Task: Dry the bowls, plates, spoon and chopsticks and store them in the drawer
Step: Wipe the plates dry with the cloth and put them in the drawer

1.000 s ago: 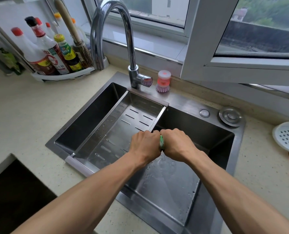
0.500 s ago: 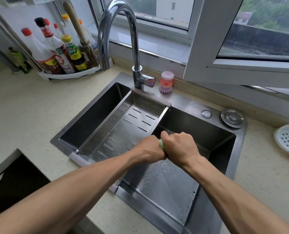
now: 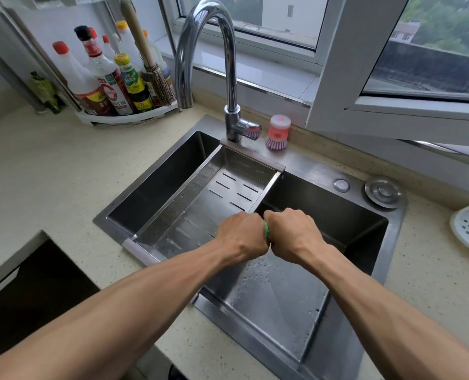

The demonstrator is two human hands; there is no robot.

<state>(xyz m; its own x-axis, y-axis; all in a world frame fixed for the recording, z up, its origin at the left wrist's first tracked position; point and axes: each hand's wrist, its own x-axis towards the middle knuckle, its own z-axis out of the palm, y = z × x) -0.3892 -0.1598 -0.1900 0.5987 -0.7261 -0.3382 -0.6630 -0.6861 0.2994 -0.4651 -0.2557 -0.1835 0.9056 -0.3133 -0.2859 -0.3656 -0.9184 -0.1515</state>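
Head camera looks steeply down, close over the sink (image 3: 392,242), toward the window (image 3: 337,78).

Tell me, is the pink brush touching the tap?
Apart. The head view shows a strip of steel sink ledge between the brush and the tap.

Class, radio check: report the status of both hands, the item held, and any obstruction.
Left hand and right hand fisted together over the sink, gripping a green cloth. No bowls, plates, spoon or chopsticks in view. Nothing blocking.
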